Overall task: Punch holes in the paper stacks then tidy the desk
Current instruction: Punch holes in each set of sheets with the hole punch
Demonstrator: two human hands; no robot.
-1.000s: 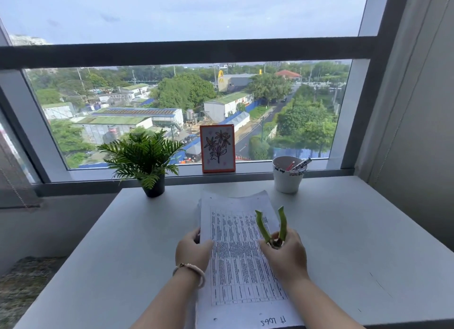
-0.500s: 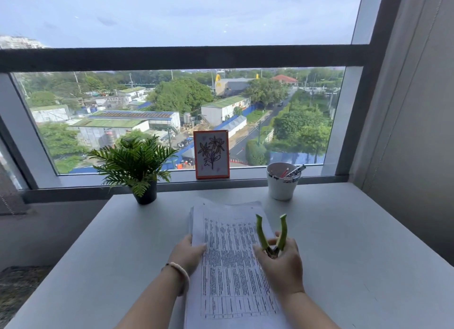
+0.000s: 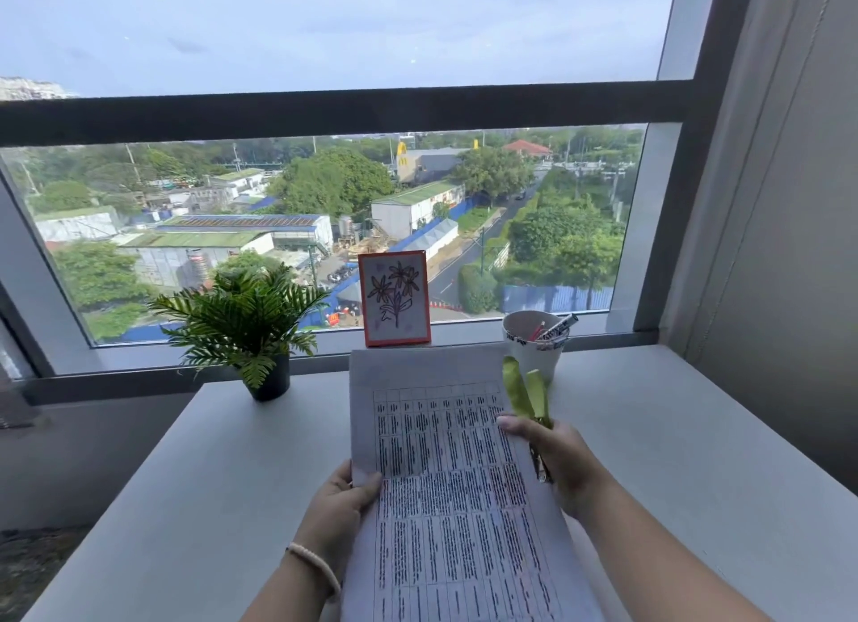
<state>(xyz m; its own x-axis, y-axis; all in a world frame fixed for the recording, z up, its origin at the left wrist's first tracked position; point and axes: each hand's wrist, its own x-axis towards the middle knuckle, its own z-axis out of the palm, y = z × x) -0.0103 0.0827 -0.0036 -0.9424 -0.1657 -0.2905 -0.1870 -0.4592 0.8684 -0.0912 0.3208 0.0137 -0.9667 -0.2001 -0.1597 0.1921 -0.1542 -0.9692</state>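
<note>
1. The left hand (image 3: 343, 505) pinches the paper stack (image 3: 445, 482) at its left edge, lifted off the bench (image 3: 673, 436).
2. The right hand (image 3: 552, 454) grips the green hole punch (image 3: 527, 389), handles spread, thumb on the stack's right edge.
3. Square the sheets before punching.
4. Seat the edge fully in the punch, then squeeze firmly.

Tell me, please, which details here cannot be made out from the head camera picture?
- Printed text on the paper stack: too blurred to read.
- Hole punch head: hidden behind the right hand and the paper's edge.
- White cup contents: too small to identify fully.
- Stack's near end: cut off by the bottom edge.
</note>
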